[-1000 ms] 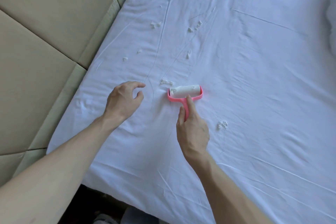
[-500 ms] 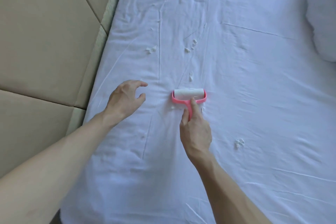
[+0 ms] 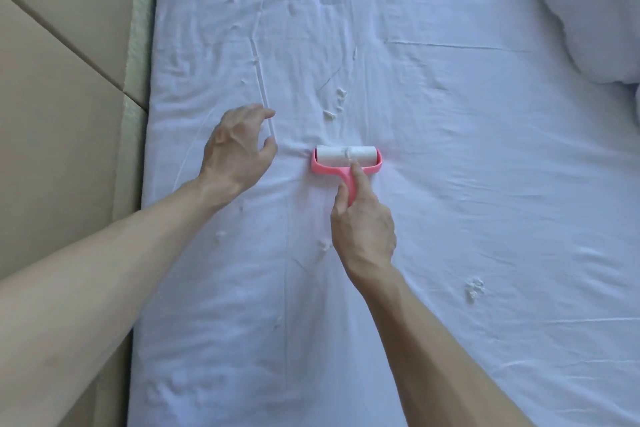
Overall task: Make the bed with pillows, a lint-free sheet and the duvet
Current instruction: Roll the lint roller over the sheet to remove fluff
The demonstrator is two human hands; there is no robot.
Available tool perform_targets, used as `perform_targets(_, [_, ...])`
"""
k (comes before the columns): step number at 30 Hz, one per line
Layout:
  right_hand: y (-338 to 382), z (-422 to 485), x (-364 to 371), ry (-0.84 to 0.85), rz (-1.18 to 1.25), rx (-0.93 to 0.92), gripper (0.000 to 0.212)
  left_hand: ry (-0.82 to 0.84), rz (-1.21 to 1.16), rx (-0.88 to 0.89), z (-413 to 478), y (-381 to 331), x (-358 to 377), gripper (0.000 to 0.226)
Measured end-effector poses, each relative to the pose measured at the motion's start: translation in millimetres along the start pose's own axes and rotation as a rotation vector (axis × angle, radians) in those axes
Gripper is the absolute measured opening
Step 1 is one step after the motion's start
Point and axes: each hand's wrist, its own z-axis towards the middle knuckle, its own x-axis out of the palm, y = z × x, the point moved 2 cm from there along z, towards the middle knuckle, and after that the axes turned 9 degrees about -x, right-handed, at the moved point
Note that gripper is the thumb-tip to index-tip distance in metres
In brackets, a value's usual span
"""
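Note:
A white sheet (image 3: 450, 184) covers the bed, wrinkled and dotted with several small white lint tufts. My right hand (image 3: 363, 229) grips the handle of a pink lint roller (image 3: 346, 159), index finger stretched along the handle, and the white roll lies on the sheet. Lint tufts (image 3: 336, 104) lie just beyond the roller, and another clump (image 3: 474, 288) sits to the right of my forearm. My left hand (image 3: 239, 149) hovers over or rests on the sheet left of the roller, fingers loosely curled, holding nothing. A white pillow (image 3: 595, 10) lies at the top right.
A tan padded wall panel (image 3: 62, 97) runs along the bed's left edge, with a pale green mattress border (image 3: 136, 80) between them. A long crease (image 3: 263, 62) runs down the sheet past my left hand.
The roller has travelled forward over the sheet and picked up lint onto its roll. Both hands moved with it, and the view shifted up the bed, showing more of the pillow.

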Motion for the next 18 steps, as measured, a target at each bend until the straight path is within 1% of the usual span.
perform_targets(3, [7, 19, -2, 0.046, -0.027, -0.011, 0.050, 0.010, 0.052, 0.030, 27, -12, 5, 0.046])
perform_targets(5, [11, 31, -6, 0.076, -0.032, -0.012, 0.049, 0.026, 0.102, 0.038, 44, -20, 8, 0.051])
perform_targets(9, [27, 62, -14, 0.114, -0.044, -0.039, 0.049, 0.105, 0.182, 0.022, 78, -36, 5, 0.076])
perform_targets(11, [36, 81, -15, 0.105, -0.051, -0.051, 0.047, 0.141, 0.209, 0.006, 96, -41, 2, 0.085])
perform_targets(14, [48, 114, -12, 0.070, -0.023, -0.055, 0.045, 0.162, 0.230, -0.017, 124, -44, -2, 0.085])
perform_targets(18, [70, 164, -14, 0.075, -0.002, -0.081, 0.050, 0.141, 0.259, -0.066, 169, -44, -6, 0.082])
